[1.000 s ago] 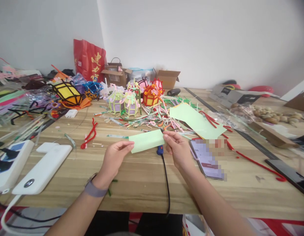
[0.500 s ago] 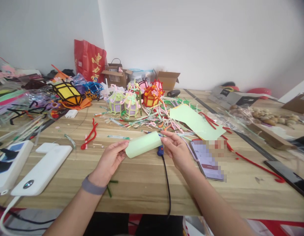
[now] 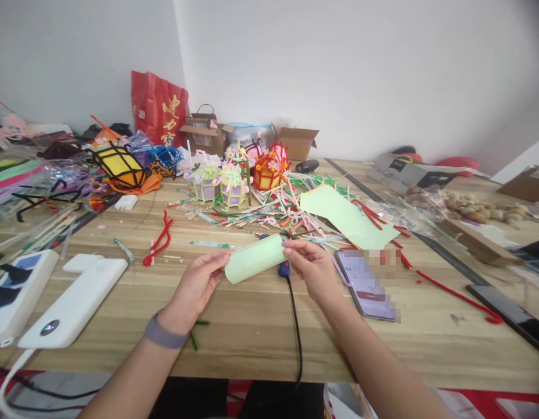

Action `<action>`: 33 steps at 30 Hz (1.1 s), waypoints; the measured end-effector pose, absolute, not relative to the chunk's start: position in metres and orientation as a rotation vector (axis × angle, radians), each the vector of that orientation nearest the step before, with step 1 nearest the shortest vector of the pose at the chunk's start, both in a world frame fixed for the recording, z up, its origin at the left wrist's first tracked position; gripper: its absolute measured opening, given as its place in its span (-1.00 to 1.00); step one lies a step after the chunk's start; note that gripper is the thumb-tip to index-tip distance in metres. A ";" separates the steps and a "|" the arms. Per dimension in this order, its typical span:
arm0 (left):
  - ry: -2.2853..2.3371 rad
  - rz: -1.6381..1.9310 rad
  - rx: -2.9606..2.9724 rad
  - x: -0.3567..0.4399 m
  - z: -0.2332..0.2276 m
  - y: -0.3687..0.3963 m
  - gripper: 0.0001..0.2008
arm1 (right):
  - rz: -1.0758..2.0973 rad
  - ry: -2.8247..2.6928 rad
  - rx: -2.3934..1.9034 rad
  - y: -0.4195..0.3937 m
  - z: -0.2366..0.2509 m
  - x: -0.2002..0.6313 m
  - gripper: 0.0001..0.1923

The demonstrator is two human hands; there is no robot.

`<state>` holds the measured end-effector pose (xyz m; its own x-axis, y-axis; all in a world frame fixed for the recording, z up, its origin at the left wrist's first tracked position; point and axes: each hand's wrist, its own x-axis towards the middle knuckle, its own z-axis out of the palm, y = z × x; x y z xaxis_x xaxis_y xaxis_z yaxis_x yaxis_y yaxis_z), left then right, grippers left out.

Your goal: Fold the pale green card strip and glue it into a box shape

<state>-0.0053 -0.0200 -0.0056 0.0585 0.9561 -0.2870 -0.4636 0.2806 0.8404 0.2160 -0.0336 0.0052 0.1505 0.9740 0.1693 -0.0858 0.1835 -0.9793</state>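
Observation:
A pale green sheet of paper [image 3: 254, 259], curled into a tube, is held up over the table between both hands. My left hand [image 3: 203, 280] pinches its left end between thumb and fingers. At the opposite end, my right hand [image 3: 309, 265] grips the paper's edge the same way. Behind the tube, partly covered by it, lies a blue-handled tool [image 3: 284, 268] with a black cord running to the table's front edge. A larger cut green sheet [image 3: 348, 215] rests beyond my right hand, close to a lit phone [image 3: 369, 288].
Small pipe-cleaner lanterns [image 3: 221, 185] stand at the back among scattered stems and scraps. A white power bank [image 3: 75, 302] and a power strip [image 3: 22, 291] lie at left. Red twisted stems [image 3: 160, 241] rest nearby. A dark phone [image 3: 509, 317] sits at the right edge.
The paper tube has shifted slightly right and down. My right hand's fingers have drawn in closer around its right end. My left hand stays almost in place.

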 end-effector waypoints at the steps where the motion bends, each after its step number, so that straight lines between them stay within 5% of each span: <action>1: 0.969 1.192 0.652 -0.005 -0.005 -0.021 -0.73 | 1.030 -1.094 -1.074 -0.033 0.006 0.216 -0.73; 13: 0.887 1.143 0.872 -0.005 -0.010 -0.023 -0.62 | 0.862 -0.960 -1.134 -0.030 0.010 0.215 -0.75; 19: 0.940 1.225 0.681 -0.004 -0.010 -0.019 -0.79 | 0.873 -1.115 -1.144 -0.023 0.012 0.216 -0.65; 25: 0.731 1.284 0.262 -0.010 -0.006 -0.011 -0.81 | 0.284 -1.441 -1.234 -0.034 0.019 0.206 -0.75; 33: 0.531 1.268 0.146 -0.012 0.001 -0.015 -0.80 | 0.881 -1.672 -1.203 -0.031 0.013 0.160 -0.72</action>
